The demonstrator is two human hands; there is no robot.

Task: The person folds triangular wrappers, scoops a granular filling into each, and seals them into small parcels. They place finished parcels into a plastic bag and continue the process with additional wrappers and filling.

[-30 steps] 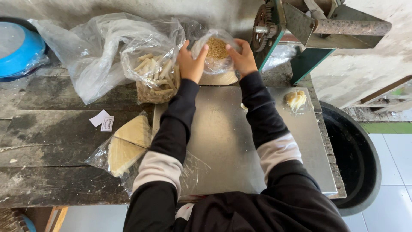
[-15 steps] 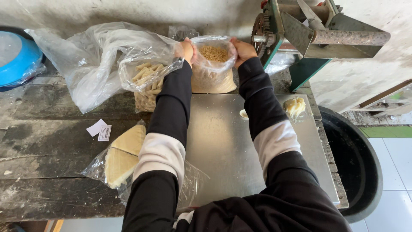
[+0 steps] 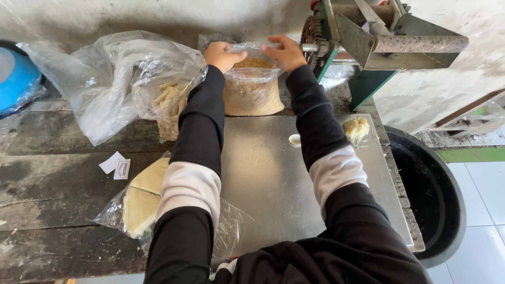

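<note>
Both arms stretch straight forward over the metal sheet (image 3: 263, 173), sleeves black with a pale band at mid-forearm. The left hand (image 3: 223, 54) is curled into a loose fist, pinching the left rim of the crumb bag (image 3: 251, 89). The right hand (image 3: 284, 52) grips the right rim, fingers bent over the plastic and thumb tucked in toward the opening. Between them the mouth of the bag is held spread, and brown crumbs show inside, filling it most of the way. The bag stands upright at the far edge of the sheet, close to the wall (image 3: 131, 18). Just left of it, touching the left forearm's sleeve, a big clear bag (image 3: 113, 84) slumps on the dark bench (image 3: 52, 173), with pale sticks (image 3: 169, 105) showing through its lower right part. Nearer the body, a flat bag of pale wedge-shaped slabs (image 3: 142, 197) lies partly under the left elbow. Two small paper slips (image 3: 117, 165) lie on the bench beside it. To the right of the right forearm, a small lump of pale dough (image 3: 356, 129) sits on the sheet, with a tiny white bit (image 3: 295, 139) just beside the sleeve. A green roller machine (image 3: 368, 42) with a gear (image 3: 310, 34) stands just right of the right hand. A blue bowl (image 3: 18, 79) sits far left; a black tub (image 3: 431, 194) is on the floor at right.
</note>
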